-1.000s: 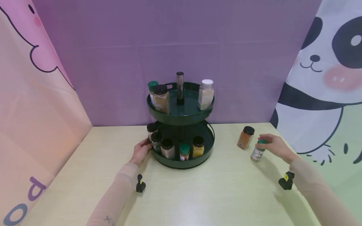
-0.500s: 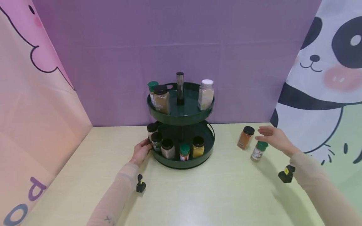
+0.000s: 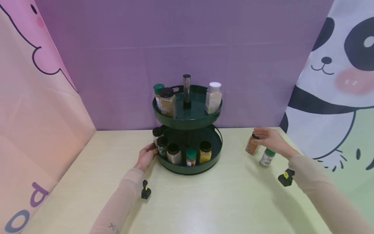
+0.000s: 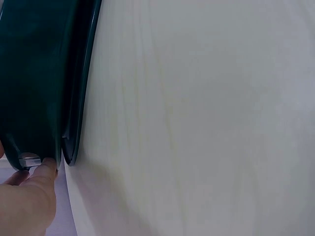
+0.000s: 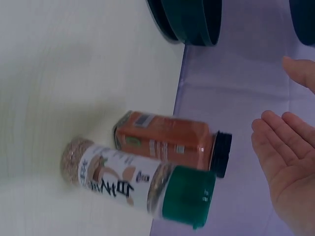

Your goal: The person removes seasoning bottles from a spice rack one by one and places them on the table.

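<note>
Right hand [image 3: 272, 140] spread near orange jar [image 3: 251, 147], three o'clock from rack [image 3: 188, 170].
Probably rigid, light; grasp below cap [image 5: 222, 154]. Left hand [image 3: 145, 158] seemingly pinches rack.

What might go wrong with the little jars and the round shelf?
The right grip might knock the green-capped jar, which stands very close beside the orange jar near that grip. The left grip holds the lower tray at its edge; a sudden tug could perhaps shift the shelf. Then the three black-lidded jars crowded near that grip might bump together or tip.
</note>
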`<state>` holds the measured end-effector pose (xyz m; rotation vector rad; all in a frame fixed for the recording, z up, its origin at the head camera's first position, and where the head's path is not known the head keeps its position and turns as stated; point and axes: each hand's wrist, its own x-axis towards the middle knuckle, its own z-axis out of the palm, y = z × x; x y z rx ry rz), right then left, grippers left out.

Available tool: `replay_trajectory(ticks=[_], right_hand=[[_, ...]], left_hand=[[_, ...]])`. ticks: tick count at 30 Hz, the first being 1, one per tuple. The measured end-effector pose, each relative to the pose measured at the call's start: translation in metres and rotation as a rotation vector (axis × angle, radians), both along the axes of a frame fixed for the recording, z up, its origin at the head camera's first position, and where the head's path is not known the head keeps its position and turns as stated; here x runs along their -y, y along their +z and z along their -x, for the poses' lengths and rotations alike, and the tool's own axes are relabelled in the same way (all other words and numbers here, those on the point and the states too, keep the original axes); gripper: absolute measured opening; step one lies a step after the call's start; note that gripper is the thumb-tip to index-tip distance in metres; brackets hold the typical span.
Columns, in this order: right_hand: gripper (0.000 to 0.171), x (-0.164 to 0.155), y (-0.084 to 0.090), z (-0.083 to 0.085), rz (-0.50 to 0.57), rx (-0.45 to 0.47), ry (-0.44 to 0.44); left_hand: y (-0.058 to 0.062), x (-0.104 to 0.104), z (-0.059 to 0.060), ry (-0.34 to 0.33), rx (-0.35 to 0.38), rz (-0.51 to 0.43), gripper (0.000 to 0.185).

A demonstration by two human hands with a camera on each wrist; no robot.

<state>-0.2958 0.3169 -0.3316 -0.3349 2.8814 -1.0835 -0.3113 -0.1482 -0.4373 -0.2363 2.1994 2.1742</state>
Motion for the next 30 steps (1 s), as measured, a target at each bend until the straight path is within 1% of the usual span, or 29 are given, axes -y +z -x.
replay_trajectory(ticks=[3, 6, 13, 21, 30], right_hand=[[0.061, 0.008, -0.003, 0.001, 0.018, -0.007, 0.019], [0.062, 0.016, -0.006, 0.002, 0.026, -0.006, 0.036], [0.068, 0.035, -0.009, 0.006, -0.007, 0.035, 0.041], [0.064, 0.055, -0.013, 0.008, -0.007, 0.038, 0.074], [0.062, 0.071, -0.016, 0.010, 0.039, 0.055, 0.123]], left_hand=[[0.001, 0.000, 0.000, -0.002, -0.001, 0.001, 0.053], [0.001, -0.001, 0.000, 0.005, 0.007, 0.002, 0.053], [0.001, -0.001, 0.000, 0.002, 0.013, -0.001, 0.052], [0.000, -0.001, 0.001, 0.007, 0.008, 0.007, 0.052], [0.000, -0.001, 0.000, 0.001, 0.007, 0.015, 0.052]])
